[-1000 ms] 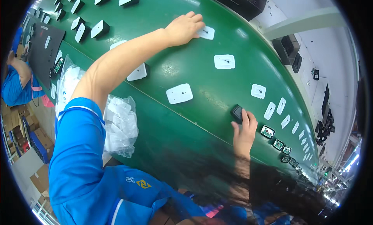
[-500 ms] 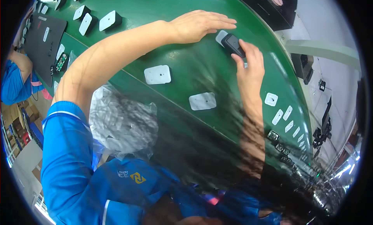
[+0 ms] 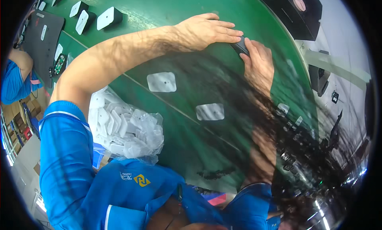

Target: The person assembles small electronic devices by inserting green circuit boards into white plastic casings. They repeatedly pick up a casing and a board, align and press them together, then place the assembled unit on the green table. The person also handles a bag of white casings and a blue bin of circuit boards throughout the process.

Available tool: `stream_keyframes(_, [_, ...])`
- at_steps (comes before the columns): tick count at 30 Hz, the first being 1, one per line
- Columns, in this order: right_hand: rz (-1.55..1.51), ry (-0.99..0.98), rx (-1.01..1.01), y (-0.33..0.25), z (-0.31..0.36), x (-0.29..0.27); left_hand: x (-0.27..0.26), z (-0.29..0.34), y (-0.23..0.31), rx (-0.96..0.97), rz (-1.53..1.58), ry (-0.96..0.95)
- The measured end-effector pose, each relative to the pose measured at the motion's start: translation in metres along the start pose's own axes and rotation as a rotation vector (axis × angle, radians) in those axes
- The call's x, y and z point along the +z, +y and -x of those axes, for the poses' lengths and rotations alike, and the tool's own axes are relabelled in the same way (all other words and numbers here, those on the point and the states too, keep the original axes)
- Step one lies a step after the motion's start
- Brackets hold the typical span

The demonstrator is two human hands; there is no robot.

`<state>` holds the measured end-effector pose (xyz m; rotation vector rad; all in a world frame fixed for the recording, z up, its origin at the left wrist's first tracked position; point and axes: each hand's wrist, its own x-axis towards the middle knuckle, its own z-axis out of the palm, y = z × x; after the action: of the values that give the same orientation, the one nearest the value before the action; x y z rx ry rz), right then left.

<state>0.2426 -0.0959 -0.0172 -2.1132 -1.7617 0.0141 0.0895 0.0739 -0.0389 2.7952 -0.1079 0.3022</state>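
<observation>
Right hand is closed about the right side of a black housing, which is pinched between thumb and fingers toward the far edge of the desk. Its far-left end is met by the outstretched fingertips of the left hand; whether it is gripped there cannot be told. The housing's long axis, partly covered, seems slanted from far left to near right. Two white plates are seen closer to the near edge.
</observation>
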Motion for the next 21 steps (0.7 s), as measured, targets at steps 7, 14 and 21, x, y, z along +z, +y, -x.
stream_keyframes(7, [0.184,0.048,-0.092,-0.002,0.005,0.007,0.002,-0.002,0.006,0.050,-0.234,-0.007])
stream_keyframes(14, [0.145,0.019,0.005,-0.006,-0.001,0.008,0.002,-0.001,0.009,0.072,-0.287,0.032])
stream_keyframes(21, [-0.247,-0.080,0.109,0.017,-0.021,0.000,0.008,-0.021,0.022,-0.090,-0.141,0.004])
